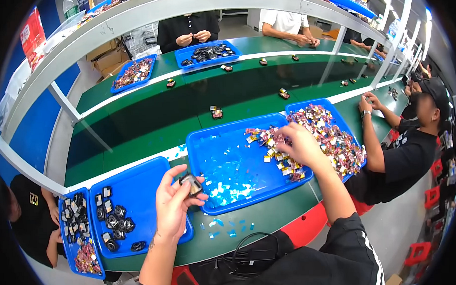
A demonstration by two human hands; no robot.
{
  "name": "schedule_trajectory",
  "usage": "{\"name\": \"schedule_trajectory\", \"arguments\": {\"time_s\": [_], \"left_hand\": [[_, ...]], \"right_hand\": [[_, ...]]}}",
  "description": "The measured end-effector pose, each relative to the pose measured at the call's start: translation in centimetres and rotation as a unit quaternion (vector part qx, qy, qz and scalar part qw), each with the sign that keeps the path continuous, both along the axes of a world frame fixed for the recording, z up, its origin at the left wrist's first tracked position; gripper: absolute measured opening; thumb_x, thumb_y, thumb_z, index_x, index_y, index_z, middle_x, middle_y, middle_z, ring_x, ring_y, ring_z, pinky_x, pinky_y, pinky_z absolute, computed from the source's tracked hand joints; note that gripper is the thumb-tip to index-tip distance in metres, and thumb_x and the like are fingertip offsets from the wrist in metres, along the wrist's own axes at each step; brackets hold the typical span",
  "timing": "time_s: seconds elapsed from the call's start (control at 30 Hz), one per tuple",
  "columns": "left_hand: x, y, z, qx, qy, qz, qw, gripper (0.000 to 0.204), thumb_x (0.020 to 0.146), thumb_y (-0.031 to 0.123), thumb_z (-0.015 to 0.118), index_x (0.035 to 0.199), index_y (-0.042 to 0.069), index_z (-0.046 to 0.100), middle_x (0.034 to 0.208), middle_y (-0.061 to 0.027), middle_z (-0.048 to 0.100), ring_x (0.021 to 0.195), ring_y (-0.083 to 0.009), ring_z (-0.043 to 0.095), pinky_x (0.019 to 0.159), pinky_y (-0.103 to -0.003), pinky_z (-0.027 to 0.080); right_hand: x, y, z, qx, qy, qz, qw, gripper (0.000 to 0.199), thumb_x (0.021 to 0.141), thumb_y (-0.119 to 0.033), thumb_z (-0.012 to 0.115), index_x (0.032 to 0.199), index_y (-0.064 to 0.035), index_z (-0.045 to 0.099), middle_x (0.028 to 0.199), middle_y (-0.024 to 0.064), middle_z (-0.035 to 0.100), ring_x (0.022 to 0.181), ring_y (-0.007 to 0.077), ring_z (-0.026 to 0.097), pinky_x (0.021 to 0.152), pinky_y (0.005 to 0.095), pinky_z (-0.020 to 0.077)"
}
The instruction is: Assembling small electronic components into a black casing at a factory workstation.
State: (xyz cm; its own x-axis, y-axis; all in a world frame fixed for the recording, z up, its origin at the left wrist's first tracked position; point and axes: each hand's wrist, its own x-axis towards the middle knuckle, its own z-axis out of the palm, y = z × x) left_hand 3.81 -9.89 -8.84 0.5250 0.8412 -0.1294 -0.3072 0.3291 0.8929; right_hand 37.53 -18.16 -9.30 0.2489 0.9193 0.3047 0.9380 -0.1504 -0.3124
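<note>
The middle blue tray was the landmark of this work place; at its left edge, the left hand was closed around a small dark device, held between the thumb and the fingers, with a greyish flat side showing; the right hand was over the right part of the middle tray, well apart from the left one, with its fingers bent down to a heap of small parts; I cannot tell if these fingers had already pinched some piece; in the left part of the middle tray were scattered many shiny blue scraps, and several more scraps lay just on its near side; to the left of the middle tray stood another blue tray, with black round pieces inside; directly to the right of the middle tray was a fuller blue tray; beyond the middle tray, a small unit lay on a green surface.
</note>
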Motion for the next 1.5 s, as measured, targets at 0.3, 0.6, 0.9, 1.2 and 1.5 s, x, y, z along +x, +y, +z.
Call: {"name": "schedule_trajectory", "arguments": {"time_s": [0.3,0.6,0.9,1.2,1.5], "left_hand": [[0.9,0.4,-3.6,0.083,-0.005,-0.043,0.996,0.049,0.085,-0.005,0.051,0.132,0.004,0.043,0.118,-0.0149,0.058,0.086,-0.0183,0.064,0.07,-0.027,0.056],[0.0,0.6,-3.3,0.093,0.016,0.005,0.996,0.037,0.096,0.008,0.052,0.131,0.004,0.043,0.113,-0.0156,0.063,0.08,-0.0174,0.065,0.067,-0.026,0.054],[0.8,0.0,-2.7,0.306,0.194,-0.015,0.932,0.028,0.085,0.004,0.067,0.113,0.008,0.07,0.11,-0.0042,0.053,0.08,-0.0064,0.054,0.067,-0.019,0.045],[0.8,-1.6,-2.6,0.351,0.172,-0.054,0.919,0.015,0.083,0.009,0.073,0.096,0.001,0.071,0.097,-0.0045,0.059,0.066,-0.0041,0.051,0.055,-0.021,0.041],[0.9,-1.8,-2.7,0.359,0.201,0.021,0.911,0.013,0.082,0.006,0.072,0.093,0.0,0.071,0.099,-0.0077,0.061,0.069,-0.0066,0.057,0.057,-0.021,0.045]], "right_hand": [[0.6,-0.8,-2.0,0.08,0.007,0.075,0.994,0.02,0.074,-0.004,0.07,0.094,-0.0031,0.066,0.084,0.0139,0.058,0.084,0.0335,0.06,0.073,0.0428,0.0488],[-0.1,-0.7,-1.1,0.111,0.056,-0.012,0.992,0.019,0.083,0.001,0.063,0.102,0.0017,0.061,0.092,0.0192,0.067,0.084,0.0361,0.065,0.075,0.0396,0.0518],[-7.5,-0.6,4.0,-0.007,0.17,0.154,0.973,0.014,0.081,0.0,0.068,0.095,-0.0002,0.068,0.084,0.0112,0.066,0.075,0.0239,0.065,0.068,0.0321,0.0511],[-13.5,0.3,1.7,-0.054,0.437,0.175,0.881,0.016,0.08,-0.006,0.076,0.09,0.001,0.067,0.08,0.0036,0.068,0.073,0.0073,0.062,0.067,0.0223,0.0506],[-15.4,1.1,0.6,0.009,0.428,0.151,0.891,0.007,0.085,-0.001,0.068,0.089,0.0014,0.062,0.08,0.0039,0.065,0.071,0.0074,0.06,0.063,0.0216,0.0481]]}}
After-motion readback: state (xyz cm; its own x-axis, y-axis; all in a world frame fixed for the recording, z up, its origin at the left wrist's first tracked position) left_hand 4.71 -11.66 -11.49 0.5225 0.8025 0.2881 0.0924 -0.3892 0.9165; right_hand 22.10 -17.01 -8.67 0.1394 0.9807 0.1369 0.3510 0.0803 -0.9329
